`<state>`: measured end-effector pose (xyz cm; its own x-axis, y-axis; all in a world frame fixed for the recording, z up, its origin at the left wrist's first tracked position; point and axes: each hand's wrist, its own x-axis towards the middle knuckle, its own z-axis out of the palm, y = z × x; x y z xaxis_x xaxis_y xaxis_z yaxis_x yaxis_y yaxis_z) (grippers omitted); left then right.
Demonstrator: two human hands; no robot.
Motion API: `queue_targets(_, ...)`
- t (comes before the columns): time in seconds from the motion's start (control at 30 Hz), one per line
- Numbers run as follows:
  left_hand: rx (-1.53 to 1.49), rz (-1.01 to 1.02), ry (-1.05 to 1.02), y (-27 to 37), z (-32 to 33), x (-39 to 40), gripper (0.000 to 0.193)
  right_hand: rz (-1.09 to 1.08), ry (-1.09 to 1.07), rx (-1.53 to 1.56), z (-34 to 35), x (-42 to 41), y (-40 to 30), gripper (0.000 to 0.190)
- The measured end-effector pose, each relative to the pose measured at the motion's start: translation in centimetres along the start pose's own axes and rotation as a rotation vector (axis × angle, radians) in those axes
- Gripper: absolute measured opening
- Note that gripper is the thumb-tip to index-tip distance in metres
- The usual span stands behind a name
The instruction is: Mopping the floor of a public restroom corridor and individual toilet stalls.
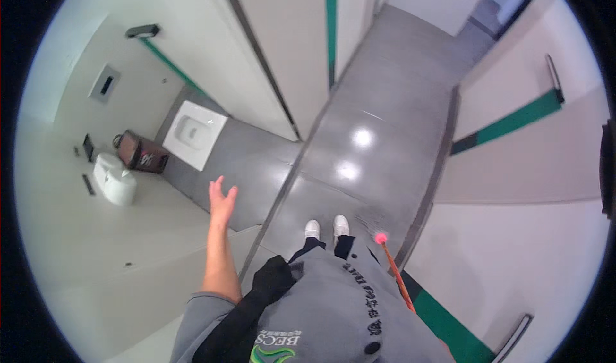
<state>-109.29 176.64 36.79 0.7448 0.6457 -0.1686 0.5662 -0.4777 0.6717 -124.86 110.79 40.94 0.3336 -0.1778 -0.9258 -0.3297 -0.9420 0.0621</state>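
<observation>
My left hand is raised with its fingers apart and nothing in it, in front of an open toilet stall. Beyond it a white squat toilet is set in the stall's grey floor. My right hand is out of view. On my right side a stick with an orange shaft points down toward the floor. Its far end is a bright pink knob, with faint thin strands beside it. Black fabric runs across the left front of my grey shirt.
A brown waste bin and a white paper dispenser are by the stall wall. The stall door has a black handle. Opposite, panels with green stripes bear handles. A grey tiled floor runs along the aisle.
</observation>
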Motion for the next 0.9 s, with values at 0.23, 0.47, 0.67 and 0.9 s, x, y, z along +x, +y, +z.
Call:
queue_targets(0.23, -0.122, -0.121, 0.193, 1.8, -3.9, -3.4, 0.057, -0.138, -0.154, -0.076, -9.0, -1.6, -6.7, 0.067)
queue_targets(0.47, -0.382, -0.211, 0.411, 4.0, -8.4, -6.8, 0.051, -0.114, -0.301, -0.082, -14.5, -7.0, -8.9, 0.076)
queue_targets(0.67, -0.286, -0.058, 0.645, 6.0, -12.5, -11.5, 0.043, -0.095, -0.379, -0.107, -17.4, -8.4, -10.0, 0.083)
queue_targets(0.9, 0.373, 0.443, 1.133, 13.2, -19.1, -15.6, 0.035, -0.497, -0.086, -0.019, -15.1, 5.3, -18.5, 0.04)
